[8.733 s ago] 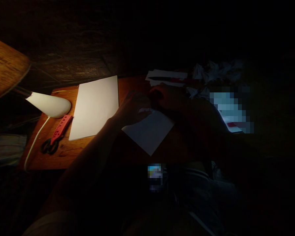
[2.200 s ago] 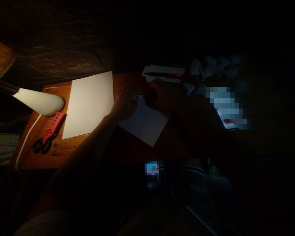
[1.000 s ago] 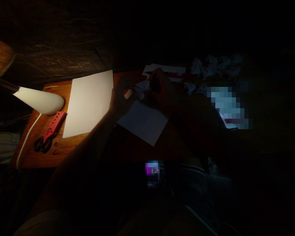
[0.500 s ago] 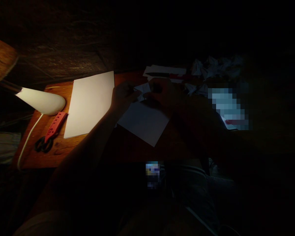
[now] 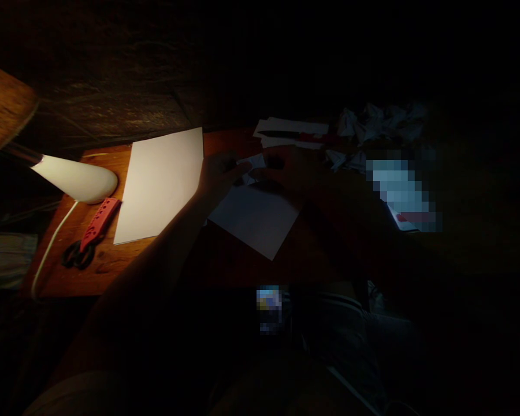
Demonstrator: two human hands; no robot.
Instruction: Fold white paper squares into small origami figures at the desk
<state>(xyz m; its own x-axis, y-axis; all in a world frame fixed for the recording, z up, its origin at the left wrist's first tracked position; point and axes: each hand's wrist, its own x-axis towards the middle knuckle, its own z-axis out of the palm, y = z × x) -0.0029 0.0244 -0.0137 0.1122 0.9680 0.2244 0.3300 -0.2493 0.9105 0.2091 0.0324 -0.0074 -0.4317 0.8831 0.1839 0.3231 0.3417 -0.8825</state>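
A small folded piece of white paper [image 5: 253,163] is held up between my two hands. My left hand [image 5: 220,173] pinches its left side, with the thumb lying across the front. On the right side my right hand [image 5: 285,167] is closed on it, though shadow hides most of those fingers. Just below, a square white sheet [image 5: 256,218] lies on the dark part of the wooden table [image 5: 104,277]. To the left, partly behind my left forearm, is a larger stack of white paper [image 5: 160,185] under bright light.
A white lamp [image 5: 78,176] stands at the left, its cord over the edge. Scissors in a red sheath [image 5: 97,225] lie before it. Behind my hands, a knife [image 5: 286,136] rests on paper strips [image 5: 294,124]. Several folded paper shapes [image 5: 372,121] and a lit, pixelated screen [image 5: 401,190] are right.
The folded paper has tilted and dropped slightly in my fingers, and my left thumb now lies further over its front. The whole view has shifted a little; nothing was let go.
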